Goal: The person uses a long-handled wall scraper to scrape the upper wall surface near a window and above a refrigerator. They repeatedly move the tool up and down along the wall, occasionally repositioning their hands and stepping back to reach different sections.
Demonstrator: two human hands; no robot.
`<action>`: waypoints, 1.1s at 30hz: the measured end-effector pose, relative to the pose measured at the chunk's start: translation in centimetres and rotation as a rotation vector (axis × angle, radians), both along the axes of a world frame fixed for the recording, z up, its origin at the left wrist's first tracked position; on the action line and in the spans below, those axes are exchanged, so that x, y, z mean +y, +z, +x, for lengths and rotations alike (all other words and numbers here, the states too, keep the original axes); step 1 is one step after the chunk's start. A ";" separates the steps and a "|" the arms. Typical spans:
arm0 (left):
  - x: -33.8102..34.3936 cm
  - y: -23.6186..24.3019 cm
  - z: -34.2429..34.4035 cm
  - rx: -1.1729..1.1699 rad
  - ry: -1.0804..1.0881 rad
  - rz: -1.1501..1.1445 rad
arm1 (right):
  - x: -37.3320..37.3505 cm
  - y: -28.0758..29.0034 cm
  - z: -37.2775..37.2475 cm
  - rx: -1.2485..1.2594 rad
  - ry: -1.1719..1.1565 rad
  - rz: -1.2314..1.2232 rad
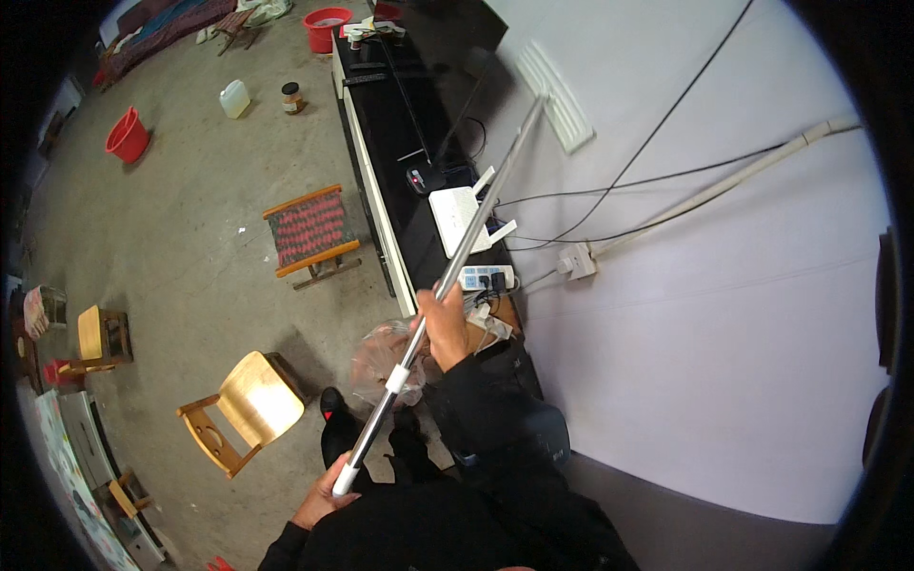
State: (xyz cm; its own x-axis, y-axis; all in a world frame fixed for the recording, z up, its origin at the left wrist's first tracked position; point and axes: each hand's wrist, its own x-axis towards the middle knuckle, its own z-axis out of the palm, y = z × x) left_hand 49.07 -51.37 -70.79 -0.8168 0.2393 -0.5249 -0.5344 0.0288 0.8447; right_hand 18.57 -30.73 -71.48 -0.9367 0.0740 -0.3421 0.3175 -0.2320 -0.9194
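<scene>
A long flat mop with a metal pole (495, 181) slants up and to the right across the view. Its pale, ribbed head (555, 98) lies against the white wall (666, 362). My left hand (326, 493) is closed around the white end of the pole near my waist. Farther up, my right hand (444, 326) grips the bare metal just above a white collar (397, 379). The pole crosses in front of a white router (457, 217) with antennas, which stands on the black-topped cabinet (381, 124).
A power strip (487, 278) with plugs and a wall socket (577, 260) with cables sit near my right hand. A clear plastic bag (373, 360) hangs by the cabinet's end. On the floor stand a wooden chair (264, 398), a folding stool (311, 228) and a red bucket (128, 139).
</scene>
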 end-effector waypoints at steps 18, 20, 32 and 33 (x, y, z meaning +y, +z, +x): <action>8.7 3.7 -11.9 0.178 0.093 -0.136 | 2.3 -4.9 -14.7 -0.103 0.007 0.025; 8.3 3.5 -11.0 0.155 0.094 -0.123 | 1.8 -3.0 -13.7 -0.096 -0.011 0.022; 10.3 1.5 -10.1 0.341 0.114 0.051 | 4.6 11.7 -11.3 0.325 -0.003 0.092; 10.5 1.4 -10.0 0.333 0.111 0.057 | 4.6 10.8 -11.4 0.318 0.010 0.107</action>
